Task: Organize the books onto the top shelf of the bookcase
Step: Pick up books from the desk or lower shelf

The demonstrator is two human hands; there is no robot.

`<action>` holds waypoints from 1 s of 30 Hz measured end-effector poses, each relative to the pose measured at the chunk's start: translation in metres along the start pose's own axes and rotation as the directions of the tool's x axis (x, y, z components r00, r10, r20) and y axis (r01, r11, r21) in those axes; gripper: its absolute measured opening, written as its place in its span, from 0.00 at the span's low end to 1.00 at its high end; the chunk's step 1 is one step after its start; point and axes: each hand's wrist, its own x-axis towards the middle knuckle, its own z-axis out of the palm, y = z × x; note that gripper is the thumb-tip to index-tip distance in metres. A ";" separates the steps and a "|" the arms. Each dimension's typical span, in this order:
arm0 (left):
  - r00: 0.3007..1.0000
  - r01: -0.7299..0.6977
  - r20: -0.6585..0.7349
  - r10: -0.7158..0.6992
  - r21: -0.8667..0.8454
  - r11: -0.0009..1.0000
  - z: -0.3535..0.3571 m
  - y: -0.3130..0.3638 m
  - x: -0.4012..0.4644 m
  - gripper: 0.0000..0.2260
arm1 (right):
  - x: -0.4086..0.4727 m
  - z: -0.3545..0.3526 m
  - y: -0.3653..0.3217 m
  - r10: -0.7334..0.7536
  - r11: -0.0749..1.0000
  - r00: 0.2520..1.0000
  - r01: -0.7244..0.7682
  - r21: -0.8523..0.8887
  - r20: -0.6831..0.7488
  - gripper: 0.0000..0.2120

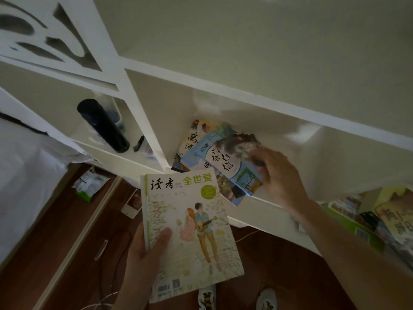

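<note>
My left hand [145,256] grips a small stack of magazines; the top one [190,224] has a pale cover with a couple and a guitar. My right hand [277,175] holds the edge of a blue-and-white book [232,164] lying on a loose pile of books [196,139] in the middle compartment of the white bookcase [268,108]. The pile lies flat and fanned out, partly overhanging the shelf's front edge.
A dark flask [102,125] stands in the left compartment. More books [380,218] lie on a lower shelf at the right. A packet [89,184] and a cable [120,242] lie on the wooden floor below, by my shoes [207,296].
</note>
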 end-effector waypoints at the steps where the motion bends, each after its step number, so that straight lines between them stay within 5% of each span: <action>1: 1.000 0.001 -0.002 -0.001 -0.003 1.000 -0.001 -0.001 0.000 0.10 | 0.001 0.007 0.004 -0.010 0.998 0.991 0.017 -0.056 0.132 0.15; 3: 1.000 -0.003 -0.003 0.003 -0.014 1.000 -0.001 -0.001 0.000 0.09 | 0.001 0.013 0.006 0.004 0.996 0.954 0.023 -0.085 0.301 0.25; 7: 1.000 0.008 0.009 -0.008 -0.030 1.000 -0.001 -0.002 -0.002 0.09 | 0.004 0.011 -0.001 0.074 0.990 0.916 -0.020 -0.139 0.395 0.43; 11: 1.000 0.020 -0.008 -0.021 -0.058 0.998 0.001 -0.003 -0.003 0.09 | 0.004 0.019 0.003 0.035 0.989 0.930 0.019 -0.144 0.366 0.35; 16: 1.000 0.020 -0.003 -0.021 -0.072 0.997 -0.001 -0.005 -0.003 0.10 | 0.002 0.012 0.002 0.001 0.992 0.997 -0.010 -0.123 -0.075 0.12; 20: 1.000 0.014 0.013 -0.013 -0.084 0.996 0.000 -0.006 -0.007 0.10 | -0.023 0.009 -0.013 -0.021 0.968 0.996 0.041 -0.247 0.082 0.19; 25: 0.991 -0.050 0.120 0.053 -0.020 0.999 0.003 0.001 -0.023 0.12 | -0.097 0.000 -0.074 -0.212 0.955 0.960 0.164 -0.245 -0.183 0.19; 30: 0.963 -0.110 0.251 0.092 0.059 0.992 0.021 0.016 -0.068 0.08 | -0.186 -0.029 -0.096 -0.235 0.971 0.970 0.231 -0.067 -0.064 0.22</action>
